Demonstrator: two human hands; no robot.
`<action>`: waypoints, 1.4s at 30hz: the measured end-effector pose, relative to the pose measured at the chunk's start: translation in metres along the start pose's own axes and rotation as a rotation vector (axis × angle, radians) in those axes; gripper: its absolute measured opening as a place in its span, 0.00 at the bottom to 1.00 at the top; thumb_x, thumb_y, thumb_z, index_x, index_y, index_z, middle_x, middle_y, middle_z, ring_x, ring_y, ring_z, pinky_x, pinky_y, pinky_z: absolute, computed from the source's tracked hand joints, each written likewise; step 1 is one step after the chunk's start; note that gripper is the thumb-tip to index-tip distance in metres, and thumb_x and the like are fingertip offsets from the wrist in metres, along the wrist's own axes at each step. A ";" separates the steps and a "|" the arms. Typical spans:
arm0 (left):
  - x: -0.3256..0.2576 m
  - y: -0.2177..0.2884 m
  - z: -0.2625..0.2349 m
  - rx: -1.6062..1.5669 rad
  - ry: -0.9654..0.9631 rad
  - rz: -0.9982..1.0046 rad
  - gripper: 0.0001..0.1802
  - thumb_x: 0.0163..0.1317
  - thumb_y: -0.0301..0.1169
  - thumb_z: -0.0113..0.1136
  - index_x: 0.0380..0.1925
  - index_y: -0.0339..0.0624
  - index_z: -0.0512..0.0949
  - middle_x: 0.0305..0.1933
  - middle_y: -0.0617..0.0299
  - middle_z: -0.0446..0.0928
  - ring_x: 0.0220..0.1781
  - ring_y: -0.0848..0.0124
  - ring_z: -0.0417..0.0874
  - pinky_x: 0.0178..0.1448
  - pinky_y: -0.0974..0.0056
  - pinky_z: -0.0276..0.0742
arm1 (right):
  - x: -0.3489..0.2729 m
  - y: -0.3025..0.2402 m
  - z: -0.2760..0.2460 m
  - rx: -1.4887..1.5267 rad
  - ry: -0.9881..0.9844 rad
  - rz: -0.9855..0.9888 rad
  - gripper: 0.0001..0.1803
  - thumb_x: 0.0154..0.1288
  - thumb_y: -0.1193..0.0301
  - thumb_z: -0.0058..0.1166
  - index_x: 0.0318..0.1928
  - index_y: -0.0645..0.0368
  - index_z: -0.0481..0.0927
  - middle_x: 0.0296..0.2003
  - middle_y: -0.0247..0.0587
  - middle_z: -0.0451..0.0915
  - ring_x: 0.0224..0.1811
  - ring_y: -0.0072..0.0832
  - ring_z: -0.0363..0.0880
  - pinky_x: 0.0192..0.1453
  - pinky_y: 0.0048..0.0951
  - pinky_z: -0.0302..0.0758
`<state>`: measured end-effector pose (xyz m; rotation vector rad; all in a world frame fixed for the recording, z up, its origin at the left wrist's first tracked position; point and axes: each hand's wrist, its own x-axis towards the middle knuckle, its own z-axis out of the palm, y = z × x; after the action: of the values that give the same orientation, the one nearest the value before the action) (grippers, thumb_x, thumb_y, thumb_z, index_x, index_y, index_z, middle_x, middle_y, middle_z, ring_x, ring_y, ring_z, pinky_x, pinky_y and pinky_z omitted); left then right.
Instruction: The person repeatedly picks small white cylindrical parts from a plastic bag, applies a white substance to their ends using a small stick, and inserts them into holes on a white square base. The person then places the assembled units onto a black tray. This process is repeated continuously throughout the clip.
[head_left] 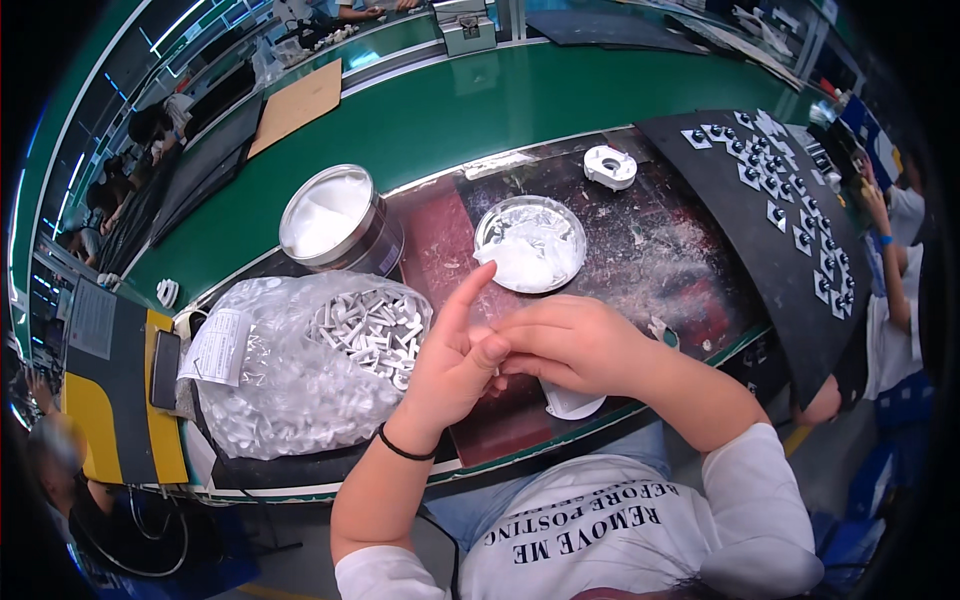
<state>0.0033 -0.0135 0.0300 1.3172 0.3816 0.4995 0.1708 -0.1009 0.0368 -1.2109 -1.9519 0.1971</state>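
Observation:
My left hand [450, 365] and my right hand [565, 342] meet over the dark worktop, close to my body. The left forefinger points up with white paste on its tip; the other fingers curl against the right hand. My right hand is closed around something small that its fingers hide. Just beyond the fingertip lies a round lid [530, 242] holding white paste. A white part [572, 402] peeks out from under my right wrist. A clear bag of small white plastic parts [320, 360] lies open to the left.
An open metal tin of white paste [335, 222] stands behind the bag. A black mat [760, 230] at the right carries several rows of small finished parts. A white round part [609, 166] sits at the back. A phone [164, 368] lies at the left. Other people work nearby.

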 end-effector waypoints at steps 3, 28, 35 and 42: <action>0.000 -0.009 -0.007 -0.002 -0.061 0.107 0.43 0.64 0.45 0.57 0.70 0.41 0.45 0.26 0.64 0.75 0.23 0.81 0.74 0.25 0.78 0.67 | -0.003 -0.002 -0.002 -0.023 0.048 0.008 0.13 0.52 0.71 0.63 0.40 0.54 0.81 0.31 0.38 0.81 0.33 0.36 0.80 0.38 0.34 0.76; 0.002 -0.008 -0.010 0.340 0.073 0.252 0.32 0.62 0.25 0.54 0.66 0.36 0.55 0.30 0.64 0.75 0.32 0.78 0.75 0.41 0.71 0.71 | -0.044 0.088 -0.029 -0.620 0.043 0.291 0.05 0.58 0.70 0.56 0.35 0.57 0.80 0.29 0.40 0.80 0.35 0.39 0.79 0.43 0.38 0.74; 0.003 -0.009 -0.010 0.384 0.057 0.296 0.32 0.62 0.25 0.55 0.65 0.36 0.57 0.29 0.63 0.75 0.31 0.77 0.74 0.41 0.70 0.70 | -0.045 0.087 -0.029 -0.618 0.046 0.291 0.05 0.58 0.70 0.57 0.34 0.58 0.80 0.29 0.41 0.80 0.34 0.39 0.79 0.41 0.37 0.74; 0.003 -0.011 -0.011 0.379 0.052 0.304 0.32 0.61 0.24 0.55 0.64 0.35 0.57 0.29 0.63 0.75 0.31 0.77 0.75 0.42 0.70 0.71 | -0.045 0.085 -0.027 -0.596 0.085 0.298 0.05 0.58 0.70 0.56 0.33 0.57 0.80 0.28 0.41 0.80 0.34 0.39 0.79 0.42 0.38 0.74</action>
<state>0.0011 -0.0051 0.0170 1.7449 0.3298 0.7418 0.2570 -0.0997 -0.0136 -1.8611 -1.8011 -0.3061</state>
